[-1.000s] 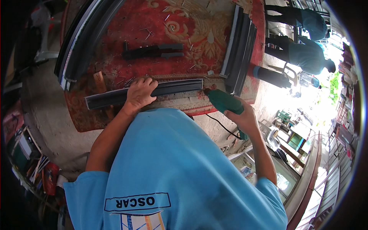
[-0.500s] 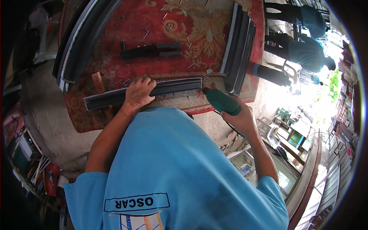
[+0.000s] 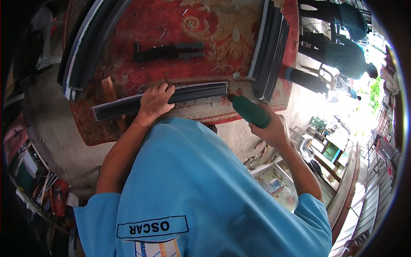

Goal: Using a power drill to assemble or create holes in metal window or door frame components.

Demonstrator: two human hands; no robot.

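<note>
A short dark grey channel-shaped profile (image 3: 198, 93) lies slantwise along the near edge of the carpet-covered table. My left hand (image 3: 157, 99) is closed over its middle, fingers wrapped across the upper side. In my right hand (image 3: 274, 130) is a green power tool (image 3: 250, 111), held by its body. Its brownish tip points at the right end of the profile, very close to it; whether they touch I cannot tell.
Red patterned carpet (image 3: 141, 30) covers the table, with nails or pins scattered over it. A black clamp-like tool (image 3: 169, 51) lies beyond the profile. Long dark profiles lie at left (image 3: 92, 47) and right (image 3: 269, 51). A wooden block (image 3: 109, 89) sits nearby. Two people (image 3: 344, 58) stand at far right.
My right forearm and elbow have swung slightly outward to the right, the green tool still by the profile's end. My left hand keeps its hold, and the view has shifted a little.
</note>
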